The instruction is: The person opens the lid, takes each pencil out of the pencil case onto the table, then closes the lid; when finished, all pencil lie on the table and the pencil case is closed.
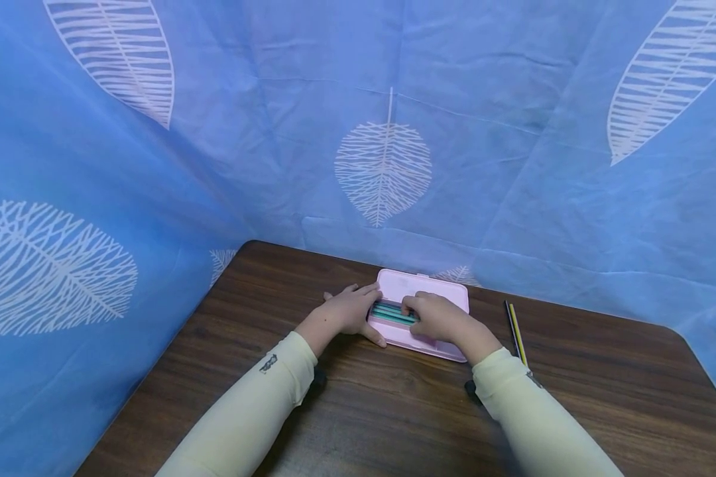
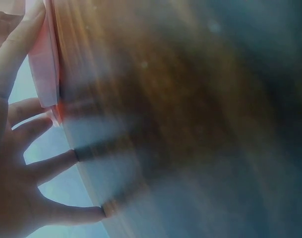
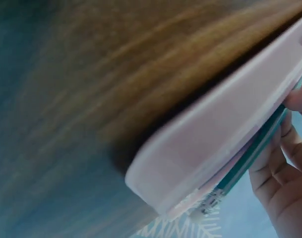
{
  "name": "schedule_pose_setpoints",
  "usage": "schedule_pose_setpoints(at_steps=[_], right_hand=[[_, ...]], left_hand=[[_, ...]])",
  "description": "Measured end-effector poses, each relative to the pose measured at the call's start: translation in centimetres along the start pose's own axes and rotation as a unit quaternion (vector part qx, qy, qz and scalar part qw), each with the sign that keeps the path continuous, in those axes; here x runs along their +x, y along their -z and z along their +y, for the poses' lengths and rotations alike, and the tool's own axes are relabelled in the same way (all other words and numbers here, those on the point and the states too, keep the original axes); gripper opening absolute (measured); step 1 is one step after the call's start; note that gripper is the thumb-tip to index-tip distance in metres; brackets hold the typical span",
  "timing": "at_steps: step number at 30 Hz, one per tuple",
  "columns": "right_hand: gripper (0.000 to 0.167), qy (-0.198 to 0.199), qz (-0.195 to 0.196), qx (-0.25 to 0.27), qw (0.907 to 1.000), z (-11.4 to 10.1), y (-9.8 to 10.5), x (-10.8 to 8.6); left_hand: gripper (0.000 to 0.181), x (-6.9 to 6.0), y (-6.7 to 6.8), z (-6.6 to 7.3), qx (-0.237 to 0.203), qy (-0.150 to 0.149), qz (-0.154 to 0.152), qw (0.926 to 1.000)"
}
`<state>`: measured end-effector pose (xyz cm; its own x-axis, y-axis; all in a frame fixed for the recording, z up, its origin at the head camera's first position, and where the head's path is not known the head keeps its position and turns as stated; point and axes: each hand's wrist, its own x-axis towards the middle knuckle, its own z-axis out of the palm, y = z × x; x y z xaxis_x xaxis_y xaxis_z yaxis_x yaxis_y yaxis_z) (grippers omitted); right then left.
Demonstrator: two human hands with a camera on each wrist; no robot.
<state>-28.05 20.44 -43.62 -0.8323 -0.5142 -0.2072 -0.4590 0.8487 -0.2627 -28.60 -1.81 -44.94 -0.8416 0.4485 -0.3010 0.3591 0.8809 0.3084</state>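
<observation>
A pink pencil case [image 1: 388,336] lies with its lid raised on the far side, green pencils [image 1: 390,314] lengthwise inside. Fingers spread, my left hand [image 1: 347,313] braces the case's left end; in the left wrist view its thumb lies along the pink wall and several fingertips touch the table. My right hand [image 1: 438,318] is over the right half of the case. Seen from the right wrist, its thumb and fingers pinch a green pencil [image 3: 242,168], whose eraser end sticks out beside the case wall. How many pencils it holds I cannot tell.
To the right of the case, a black pencil [image 1: 512,324] and a yellow-striped one [image 1: 518,334] lie side by side, partly behind the right sleeve. The brown wooden table [image 1: 382,411] ends at a blue leaf-patterned curtain [image 1: 298,132] behind and at left.
</observation>
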Motion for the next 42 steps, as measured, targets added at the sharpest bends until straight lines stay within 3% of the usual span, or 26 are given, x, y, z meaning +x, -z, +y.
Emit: schedule_pose_setpoints(at_steps=[8,13,20,25,33,42], right_hand=[[0.017,-0.016,0.021,-0.032,0.9991,-0.9,0.5,-0.7],[0.02,-0.05,0.039,0.036,0.9974,-1.1,1.0,-1.6],[0.024,-0.08,0.044,0.132,0.987,-0.1,1.3,-3.2],[0.029,-0.112,0.027,0.194,0.9743,1.2,1.4,-4.5],[0.036,-0.154,0.012,0.286,0.9458,3.7,1.9,-7.0],[0.045,-0.203,0.022,0.319,0.9255,8.0,2.9,-11.0]], left_hand=[[0.111,-0.1,0.0,0.0,0.003,0.0,0.004,1.0],[0.111,-0.1,-0.1,-0.1,0.004,0.001,0.006,1.0],[0.11,-0.3,-0.1,0.0,0.003,0.003,0.007,1.0],[0.11,-0.5,0.0,0.0,0.003,0.002,0.008,1.0],[0.109,-0.5,0.1,0.1,0.002,0.002,0.009,1.0],[0.11,-0.4,0.0,0.1,0.007,-0.002,0.009,0.9999]])
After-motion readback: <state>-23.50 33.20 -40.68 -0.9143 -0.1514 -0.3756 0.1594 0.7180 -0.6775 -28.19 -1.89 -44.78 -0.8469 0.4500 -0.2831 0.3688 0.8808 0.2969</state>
